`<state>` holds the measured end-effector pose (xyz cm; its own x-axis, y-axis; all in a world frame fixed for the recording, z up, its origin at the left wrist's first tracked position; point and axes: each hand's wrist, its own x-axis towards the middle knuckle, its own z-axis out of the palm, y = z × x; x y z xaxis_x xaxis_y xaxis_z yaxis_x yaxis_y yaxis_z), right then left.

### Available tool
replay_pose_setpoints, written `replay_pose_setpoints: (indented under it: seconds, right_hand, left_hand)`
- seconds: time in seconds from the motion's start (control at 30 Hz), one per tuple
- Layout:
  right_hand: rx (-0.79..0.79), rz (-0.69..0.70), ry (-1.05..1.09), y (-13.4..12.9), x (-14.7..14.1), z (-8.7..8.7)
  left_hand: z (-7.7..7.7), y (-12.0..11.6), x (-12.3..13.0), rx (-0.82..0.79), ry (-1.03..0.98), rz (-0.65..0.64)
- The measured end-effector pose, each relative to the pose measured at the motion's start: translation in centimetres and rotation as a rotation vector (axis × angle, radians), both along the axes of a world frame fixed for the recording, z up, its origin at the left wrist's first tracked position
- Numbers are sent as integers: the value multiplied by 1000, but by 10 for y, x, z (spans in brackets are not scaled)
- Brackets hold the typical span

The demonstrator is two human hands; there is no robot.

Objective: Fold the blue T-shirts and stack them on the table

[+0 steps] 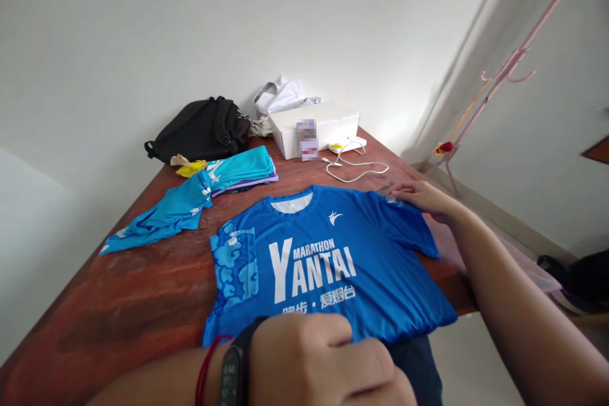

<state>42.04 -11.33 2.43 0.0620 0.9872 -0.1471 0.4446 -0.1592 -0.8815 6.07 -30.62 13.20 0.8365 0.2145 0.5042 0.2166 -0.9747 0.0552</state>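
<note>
A blue T-shirt (314,260) with white "Marathon Yantai" lettering lies front up on the wooden table, collar away from me. The left sleeve (235,266), with its cloud pattern, lies folded inward over the shirt front. The other sleeve (404,222) spreads out to the right, where my right hand (425,198) pinches its upper edge near the shoulder. Close to the camera, my left hand (328,361) is curled closed over the shirt's lower part. Its fingertips are hidden, so what they hold cannot be made out. A black band and red cord circle that wrist.
On the table (118,311) stand a black backpack (195,130), a white box (328,124) and a white cable (356,171). Folded turquoise clothes (242,168) are stacked beside a loose turquoise garment (166,216). A pink coat rack (514,63) rises at right.
</note>
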Motion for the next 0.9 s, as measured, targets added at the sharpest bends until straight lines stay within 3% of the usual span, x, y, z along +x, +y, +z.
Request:
replay_pose_setpoints:
  seconds: [0.1,0.17,0.23,0.4,0.53,0.73,0.9]
  right_hand:
    - [25,17,156,-3,-11,6]
    - [23,22,240,-4,-16,8]
    - [26,30,322,-4,-22,8]
    - [-36,21,536,-5,-36,9]
    - [-66,45,675,-3,-44,10]
    - [-47,133,778,1,-49,10]
    - [-25,260,828,-5,-59,9]
  left_hand:
    - [8,28,8,-21,15,-124]
    - [10,48,15,-154,29,-94]
    - [7,68,21,-337,41,19]
    - [-8,128,44,-760,21,485]
    - [-12,180,71,-1226,186,533]
    - [-18,234,109,-1650,306,554]
    - [-34,264,124,-1726,214,542]
